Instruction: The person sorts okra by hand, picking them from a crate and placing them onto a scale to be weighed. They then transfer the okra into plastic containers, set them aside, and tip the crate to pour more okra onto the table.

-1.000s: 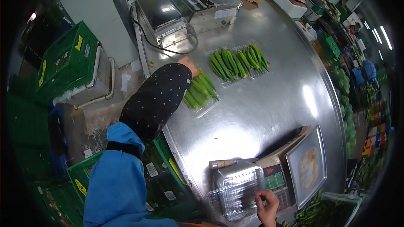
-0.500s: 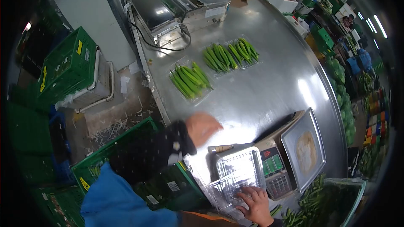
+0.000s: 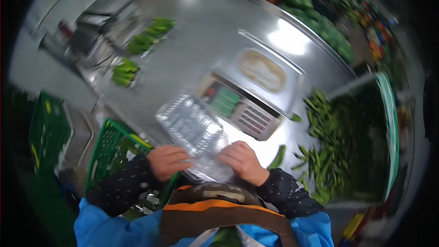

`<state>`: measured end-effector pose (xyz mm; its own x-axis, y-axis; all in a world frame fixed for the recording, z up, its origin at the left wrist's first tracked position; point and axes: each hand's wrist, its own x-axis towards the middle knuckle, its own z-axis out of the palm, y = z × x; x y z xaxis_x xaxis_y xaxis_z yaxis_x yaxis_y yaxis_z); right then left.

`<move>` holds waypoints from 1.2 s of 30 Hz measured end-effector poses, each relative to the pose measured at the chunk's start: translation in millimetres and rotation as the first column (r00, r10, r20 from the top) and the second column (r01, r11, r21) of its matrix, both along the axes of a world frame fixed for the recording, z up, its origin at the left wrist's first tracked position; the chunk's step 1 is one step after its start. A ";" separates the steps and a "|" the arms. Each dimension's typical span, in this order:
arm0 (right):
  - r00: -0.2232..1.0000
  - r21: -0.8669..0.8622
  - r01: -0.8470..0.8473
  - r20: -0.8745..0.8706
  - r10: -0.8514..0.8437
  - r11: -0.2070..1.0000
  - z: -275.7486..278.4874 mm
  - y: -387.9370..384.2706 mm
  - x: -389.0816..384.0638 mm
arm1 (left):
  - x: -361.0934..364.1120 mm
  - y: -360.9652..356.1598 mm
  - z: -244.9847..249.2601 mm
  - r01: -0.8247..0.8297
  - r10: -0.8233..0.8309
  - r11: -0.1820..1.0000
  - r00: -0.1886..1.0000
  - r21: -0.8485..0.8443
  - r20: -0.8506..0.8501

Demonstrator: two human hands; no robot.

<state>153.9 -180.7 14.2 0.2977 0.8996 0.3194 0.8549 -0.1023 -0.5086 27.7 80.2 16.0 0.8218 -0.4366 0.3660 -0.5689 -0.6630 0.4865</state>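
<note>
A stack of clear plastic trays [image 3: 190, 121] lies in front of me on the metal table, blurred by motion. My left hand [image 3: 169, 161] is at the near left corner of the stack, fingers bent together around the edge. On the near right side, my right hand [image 3: 244, 162] has its fingers curled onto the clear plastic. How many trays the hands have hold of cannot be made out. Just beyond them stands a weighing scale [image 3: 256, 116] with a bare metal pan. Loose okra [image 3: 320, 155] lies in a heap to the right, with a single pod [image 3: 277, 156] near my right hand.
Trays of okra [image 3: 124, 72] stand at the far left of the metal table [image 3: 196, 32], near a wrapping machine [image 3: 98, 23]. Green crates [image 3: 112, 137] are at my left. A lined bin [image 3: 386, 132] borders the loose okra on the right.
My view has swung right and down toward the scale and loose okra. My left hand has come from over the table to the clear trays, where my right hand was.
</note>
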 end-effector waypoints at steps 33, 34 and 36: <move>-0.055 -0.041 0.998 -0.343 -0.938 -0.044 -118.9 -360.3 12.6 | 168.3 -391.4 -97.0 -0.402 -0.500 0.754 0.161 -0.519 -0.851; -0.142 -0.117 0.989 -0.666 -0.733 -0.085 -114.0 -360.7 8.4 | 165.4 -401.7 -101.8 -0.525 -0.539 0.699 0.060 -0.486 -0.840; -0.233 -0.239 0.971 -0.934 -0.271 -0.011 -107.0 -363.8 -4.8 | 162.5 -420.0 -104.0 -0.513 -0.521 0.693 0.127 -0.506 -0.844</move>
<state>149.1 -544.5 -92.8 0.8218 -0.3979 -0.4078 -0.3259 0.2589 -0.9093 190.3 -339.8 -88.0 0.6394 -0.5489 -0.5383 0.6808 0.0789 0.7282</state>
